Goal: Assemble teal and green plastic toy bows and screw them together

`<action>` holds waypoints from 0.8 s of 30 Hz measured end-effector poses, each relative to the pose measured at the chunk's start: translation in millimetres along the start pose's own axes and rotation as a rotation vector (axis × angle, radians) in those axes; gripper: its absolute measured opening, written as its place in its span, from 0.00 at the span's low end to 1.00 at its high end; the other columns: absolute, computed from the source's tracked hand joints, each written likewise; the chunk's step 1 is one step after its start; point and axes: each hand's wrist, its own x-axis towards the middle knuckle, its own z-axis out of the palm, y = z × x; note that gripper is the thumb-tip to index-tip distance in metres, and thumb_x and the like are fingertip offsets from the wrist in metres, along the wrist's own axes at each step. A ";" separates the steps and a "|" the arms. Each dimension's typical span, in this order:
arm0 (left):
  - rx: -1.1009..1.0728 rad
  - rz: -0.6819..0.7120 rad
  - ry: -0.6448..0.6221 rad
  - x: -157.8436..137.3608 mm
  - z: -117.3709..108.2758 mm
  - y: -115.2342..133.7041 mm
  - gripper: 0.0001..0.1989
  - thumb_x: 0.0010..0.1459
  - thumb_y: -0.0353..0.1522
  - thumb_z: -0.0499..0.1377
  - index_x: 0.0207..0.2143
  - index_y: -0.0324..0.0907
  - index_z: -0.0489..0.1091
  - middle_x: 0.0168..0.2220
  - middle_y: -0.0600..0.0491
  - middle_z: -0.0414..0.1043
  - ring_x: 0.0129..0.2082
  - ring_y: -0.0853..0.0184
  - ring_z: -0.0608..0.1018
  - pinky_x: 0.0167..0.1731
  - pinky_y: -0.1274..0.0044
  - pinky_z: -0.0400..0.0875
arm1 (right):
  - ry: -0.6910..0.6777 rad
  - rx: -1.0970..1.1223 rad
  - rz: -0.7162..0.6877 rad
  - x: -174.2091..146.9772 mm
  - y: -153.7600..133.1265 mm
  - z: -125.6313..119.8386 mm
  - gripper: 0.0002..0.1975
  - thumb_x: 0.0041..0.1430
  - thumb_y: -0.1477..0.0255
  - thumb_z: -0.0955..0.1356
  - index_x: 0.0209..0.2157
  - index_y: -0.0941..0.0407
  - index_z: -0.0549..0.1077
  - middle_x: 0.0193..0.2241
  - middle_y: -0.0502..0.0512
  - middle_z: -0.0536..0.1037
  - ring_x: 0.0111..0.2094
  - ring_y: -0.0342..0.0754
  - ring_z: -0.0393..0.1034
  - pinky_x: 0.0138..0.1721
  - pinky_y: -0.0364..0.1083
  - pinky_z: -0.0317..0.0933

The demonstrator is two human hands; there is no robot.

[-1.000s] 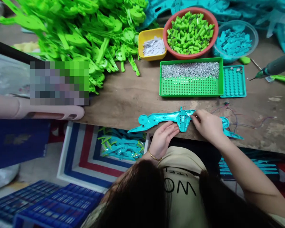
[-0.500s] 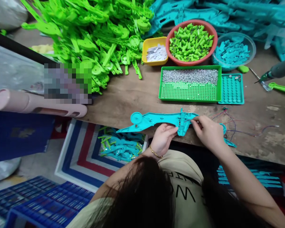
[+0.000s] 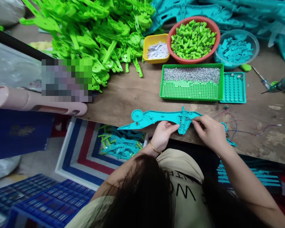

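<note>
At the front edge of the wooden table is the long blue plastic part, held near its middle by the left hand, while the right hand has its fingertips close together upon it, and I cannot tell whether they pinch anything. To the right lie thin wires; beyond stands a green tray with small metal pieces, and behind it a red bowl of green pieces.

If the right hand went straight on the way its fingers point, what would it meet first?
Probably the ridged middle of the turquoise plastic part, immediately left of the right hand; depth is unclear, and they may already touch.
</note>
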 end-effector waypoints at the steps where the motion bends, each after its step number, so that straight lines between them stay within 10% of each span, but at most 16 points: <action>1: -0.036 -0.016 -0.015 0.1 0.4 -0.7 0.17 0.43 0.34 0.72 0.36 0.37 0.76 0.35 0.49 0.79 0.39 0.63 0.79 0.47 0.71 0.70 | -0.017 0.025 -0.007 -0.2 -0.5 -0.8 0.11 0.65 0.65 0.63 0.36 0.54 0.75 0.30 0.49 0.77 0.32 0.43 0.72 0.30 0.42 0.54; 16: -0.148 -0.044 0.007 -5.4 -3.6 -7.6 0.17 0.44 0.33 0.71 0.36 0.37 0.74 0.32 0.50 0.78 0.39 0.63 0.79 0.46 0.70 0.71 | -0.199 -0.033 0.050 8.5 -8.7 -8.7 0.12 0.65 0.65 0.62 0.38 0.53 0.76 0.33 0.52 0.76 0.34 0.46 0.71 0.29 0.44 0.54; 20: 0.363 0.074 0.071 -16.8 -27.0 -7.7 0.19 0.51 0.37 0.67 0.45 0.39 0.73 0.37 0.49 0.78 0.35 0.65 0.79 0.39 0.72 0.73 | -0.239 -0.082 0.038 10.6 -9.9 -4.8 0.14 0.67 0.66 0.60 0.44 0.52 0.76 0.38 0.53 0.76 0.36 0.47 0.72 0.29 0.45 0.55; 24: 1.101 0.530 0.151 -17.6 -42.7 9.1 0.09 0.61 0.36 0.58 0.37 0.41 0.75 0.33 0.50 0.76 0.34 0.66 0.76 0.40 0.71 0.71 | -0.260 -0.042 0.002 14.2 -13.5 2.7 0.15 0.67 0.68 0.60 0.47 0.53 0.75 0.42 0.55 0.76 0.41 0.49 0.73 0.33 0.45 0.58</action>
